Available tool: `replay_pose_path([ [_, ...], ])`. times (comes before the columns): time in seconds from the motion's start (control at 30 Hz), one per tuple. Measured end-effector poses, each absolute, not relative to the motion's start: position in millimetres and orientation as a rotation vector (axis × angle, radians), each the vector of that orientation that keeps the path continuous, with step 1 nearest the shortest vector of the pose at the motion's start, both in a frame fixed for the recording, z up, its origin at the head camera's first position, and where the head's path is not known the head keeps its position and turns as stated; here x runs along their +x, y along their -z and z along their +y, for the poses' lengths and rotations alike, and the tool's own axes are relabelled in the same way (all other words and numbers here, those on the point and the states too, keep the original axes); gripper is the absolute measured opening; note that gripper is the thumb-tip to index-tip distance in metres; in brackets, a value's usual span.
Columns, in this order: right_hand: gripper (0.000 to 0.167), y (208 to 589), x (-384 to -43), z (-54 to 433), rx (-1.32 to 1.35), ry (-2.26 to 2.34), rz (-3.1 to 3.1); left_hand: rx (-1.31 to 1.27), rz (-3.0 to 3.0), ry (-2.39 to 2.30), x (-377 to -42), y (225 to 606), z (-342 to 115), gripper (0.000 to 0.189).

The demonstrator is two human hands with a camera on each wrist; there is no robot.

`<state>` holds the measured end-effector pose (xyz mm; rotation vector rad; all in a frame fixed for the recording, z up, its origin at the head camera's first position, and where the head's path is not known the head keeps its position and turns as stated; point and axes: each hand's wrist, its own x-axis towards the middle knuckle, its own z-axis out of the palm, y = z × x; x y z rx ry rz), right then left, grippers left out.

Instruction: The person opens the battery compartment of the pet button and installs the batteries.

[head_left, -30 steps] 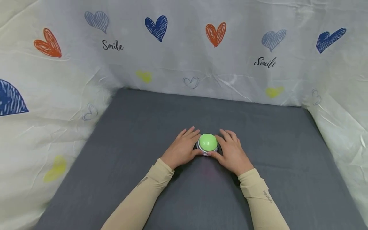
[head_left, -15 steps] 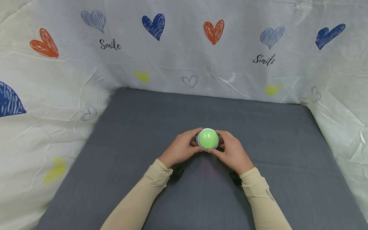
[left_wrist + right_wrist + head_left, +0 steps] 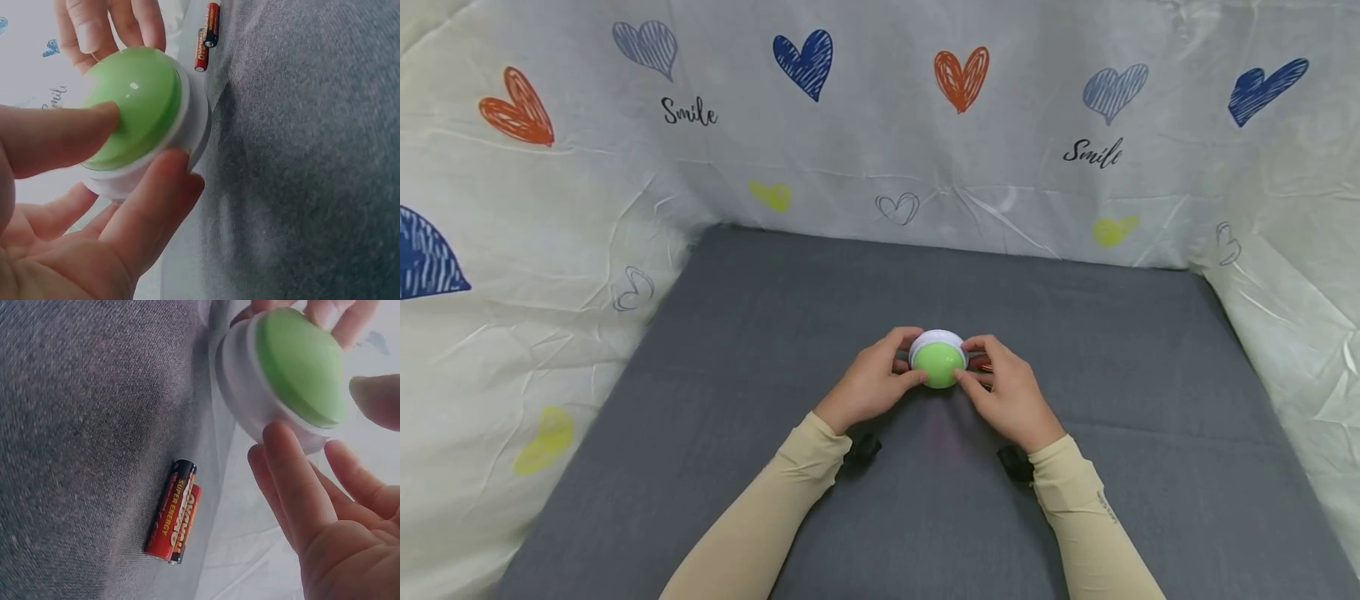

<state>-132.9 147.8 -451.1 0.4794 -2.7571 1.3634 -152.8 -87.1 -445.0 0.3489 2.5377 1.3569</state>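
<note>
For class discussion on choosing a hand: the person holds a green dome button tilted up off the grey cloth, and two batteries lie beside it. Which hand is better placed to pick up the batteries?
Right, probably. The batteries lie on the cloth just below the right hand; the green dome button stands between them and the left hand.

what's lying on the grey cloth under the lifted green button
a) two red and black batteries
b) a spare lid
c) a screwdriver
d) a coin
a: the right wrist view shows two red and black batteries side by side on the grey cloth, while both hands hold the green button tilted up off it.
</note>
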Motion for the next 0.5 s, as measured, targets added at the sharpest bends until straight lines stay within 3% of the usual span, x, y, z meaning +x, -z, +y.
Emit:
replay_pose_path([
  [0.23,0.024,452.4,-132.3,145.8,0.46,-1.454,-2.724,0.329,2.491,-1.444,-151.8,446.7,-86.1,0.05],
  [0.5,0.013,451.8,-131.6,146.3,0.468,-1.443,-2.686,0.377,2.461,-1.435,-151.3,448.5,-82.5,0.046],
])
